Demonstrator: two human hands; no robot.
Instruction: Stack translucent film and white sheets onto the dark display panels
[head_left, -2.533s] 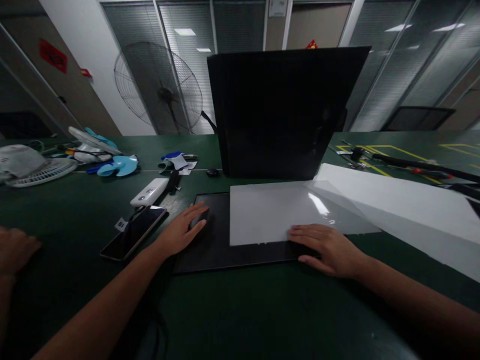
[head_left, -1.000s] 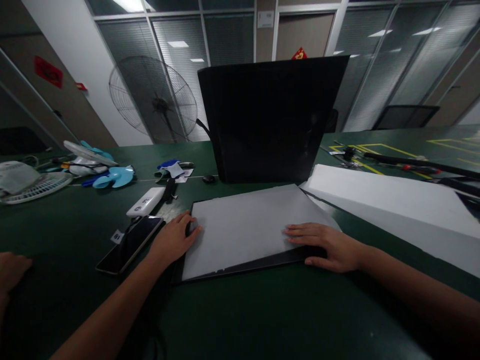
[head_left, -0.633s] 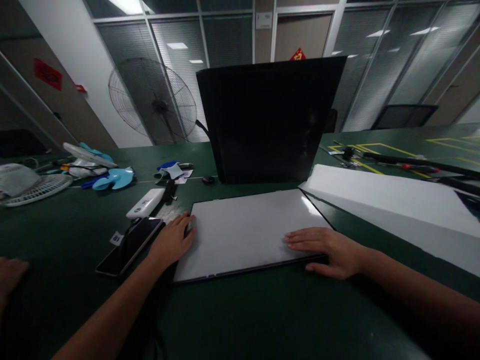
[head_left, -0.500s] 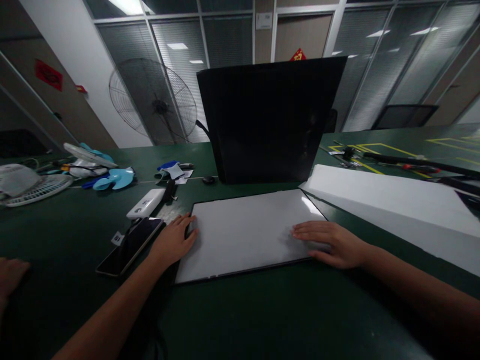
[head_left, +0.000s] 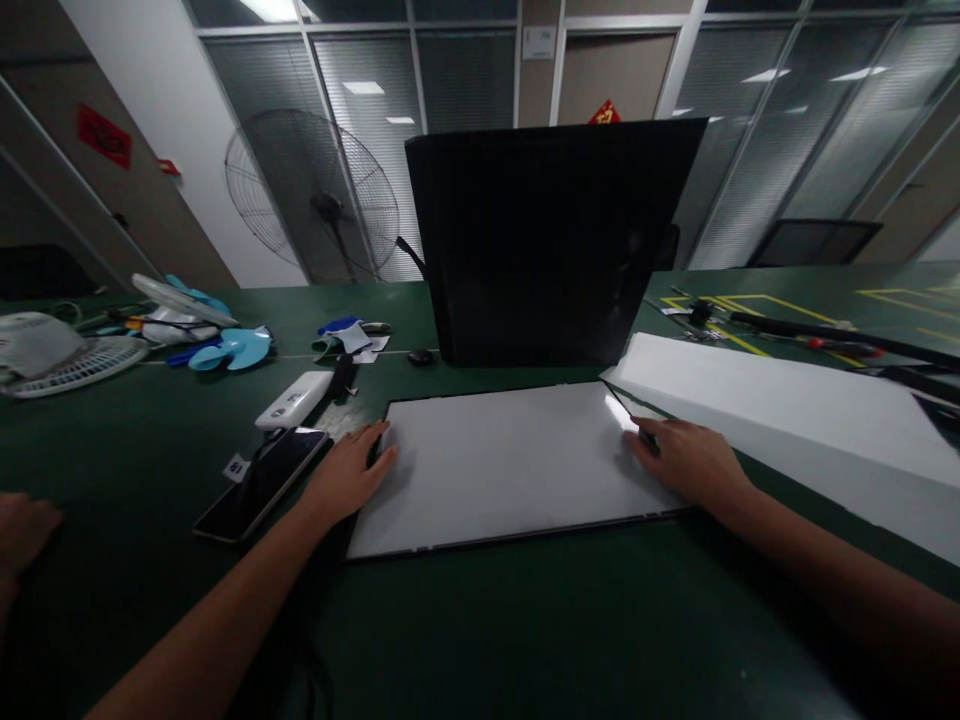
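Note:
A flat white panel [head_left: 502,470] with a thin black rim lies on the green table in front of me. My left hand [head_left: 351,475] grips its left edge, with the fingers along the rim and the thumb on the white face. At the right edge, my right hand [head_left: 690,460] holds the rim between thumb and fingers; its lower fingers are hidden. A large black panel [head_left: 555,250] stands upright just behind the white one. Beside my left forearm lies a phone [head_left: 262,490] with a small label.
A white box-shaped device [head_left: 296,400] lies beyond the phone. Fan parts, including a blue fan blade [head_left: 232,350], are at far left. A large white sheet [head_left: 787,420] spreads at right, with tools and cables behind. Another person's hand [head_left: 26,530] rests at the left edge.
My right hand has moved right, from lying flat on the white face to the panel's right edge. My left hand stays at the left edge.

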